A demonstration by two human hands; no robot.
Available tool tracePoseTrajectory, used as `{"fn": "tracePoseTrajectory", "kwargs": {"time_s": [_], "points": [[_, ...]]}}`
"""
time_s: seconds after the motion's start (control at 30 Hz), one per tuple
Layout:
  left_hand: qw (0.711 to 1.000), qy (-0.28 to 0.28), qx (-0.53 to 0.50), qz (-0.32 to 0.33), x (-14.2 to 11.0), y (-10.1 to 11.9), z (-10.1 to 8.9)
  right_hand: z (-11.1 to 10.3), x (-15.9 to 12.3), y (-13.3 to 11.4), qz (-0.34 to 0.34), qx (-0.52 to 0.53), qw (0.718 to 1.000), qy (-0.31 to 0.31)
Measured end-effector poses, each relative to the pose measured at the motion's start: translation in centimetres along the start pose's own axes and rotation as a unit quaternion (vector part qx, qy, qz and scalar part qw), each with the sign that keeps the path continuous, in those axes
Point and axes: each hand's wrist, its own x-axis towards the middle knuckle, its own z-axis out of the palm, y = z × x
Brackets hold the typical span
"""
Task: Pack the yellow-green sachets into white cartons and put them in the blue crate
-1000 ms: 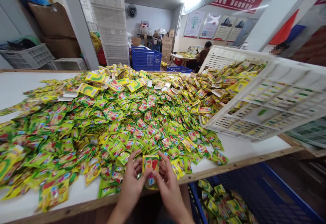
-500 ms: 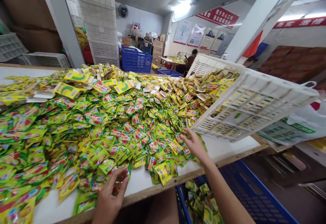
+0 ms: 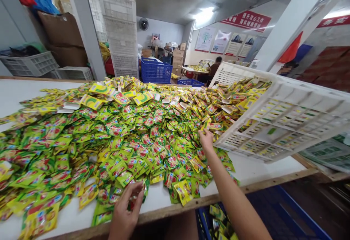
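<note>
A broad heap of small green and yellow sachets (image 3: 142, 150) with red fruit pictures covers the near part of the white table. My right hand (image 3: 206, 138) reaches out to the heap's right side, its fingers closed on a small yellow box (image 3: 206, 123) beside the tilted white crate. My left hand (image 3: 128, 209) hovers at the table's front edge, thumb and fingers curved with a gap between them. Sachets lie just behind it, and I see nothing held in it. Flattish yellow boxes (image 3: 91, 102) lie along the back of the heap.
A white plastic crate (image 3: 287, 120) lies tipped at right, yellow boxes spilling from its mouth. Below the wooden table edge (image 3: 188, 204) stands a blue crate (image 3: 281, 211) beside more yellow-green packs (image 3: 218, 216). Stacked white crates (image 3: 120, 32) and a blue basket (image 3: 156, 70) stand behind. A person (image 3: 216, 69) sits farther back.
My right hand has moved forward from above the sachets to the boxes by the crate and closed on one. My left hand stays nearly in place. The view has shifted slightly.
</note>
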Motion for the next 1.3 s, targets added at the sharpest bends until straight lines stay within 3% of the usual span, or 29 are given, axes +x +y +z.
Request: {"fn": "tracePoseTrajectory", "kwargs": {"time_s": [0.1,0.17,0.27,0.33,0.4,0.47,0.53,0.6,0.73,0.83,1.03,1.17,1.3], "points": [[0.995,-0.032,-0.080,-0.042,0.0,0.0,-0.1,-0.2,-8.8,-1.1,-0.027,0.025,0.999,-0.030],[0.984,-0.056,-0.158,-0.057,0.0,0.2,-0.2,-0.5,-15.9,-2.5,-0.151,0.077,0.976,-0.137],[0.966,-0.027,-0.250,-0.066,0.2,0.9,-0.1,-1.0,-24.3,-4.9,-0.292,0.097,0.896,-0.321],[0.964,0.006,-0.247,-0.096,0.3,1.4,0.0,-1.5,-26.6,-5.8,-0.339,0.097,0.848,-0.395],[0.965,0.016,-0.233,-0.119,0.4,1.6,0.1,-2.2,-26.0,-5.6,-0.348,0.098,0.838,-0.409],[0.964,0.018,-0.235,-0.124,0.4,1.6,0.0,-3.1,-23.7,-4.4,-0.312,0.086,0.875,-0.360],[0.960,0.029,-0.245,-0.130,0.4,1.3,-0.3,-3.8,-21.0,-2.5,-0.238,0.036,0.932,-0.272],[0.956,0.049,-0.253,-0.139,0.3,1.0,-0.5,-4.1,-19.0,-0.4,-0.167,-0.051,0.959,-0.224],[0.948,0.072,-0.277,-0.142,0.2,0.4,-0.6,-3.7,-18.2,2.5,-0.081,-0.115,0.955,-0.259],[0.941,0.082,-0.293,-0.150,0.1,-0.2,-0.6,-3.2,-18.3,2.9,-0.041,-0.056,0.957,-0.280],[0.902,0.056,-0.353,-0.241,0.0,-0.3,-0.9,-3.9,-15.9,3.0,0.008,0.102,0.958,-0.268],[0.903,0.050,-0.356,-0.235,0.1,0.4,-1.0,-4.5,-14.6,3.8,-0.002,0.120,0.956,-0.269],[0.894,0.035,-0.386,-0.227,0.2,0.6,-1.0,-5.2,-13.9,4.2,-0.051,0.040,0.947,-0.315]]}}
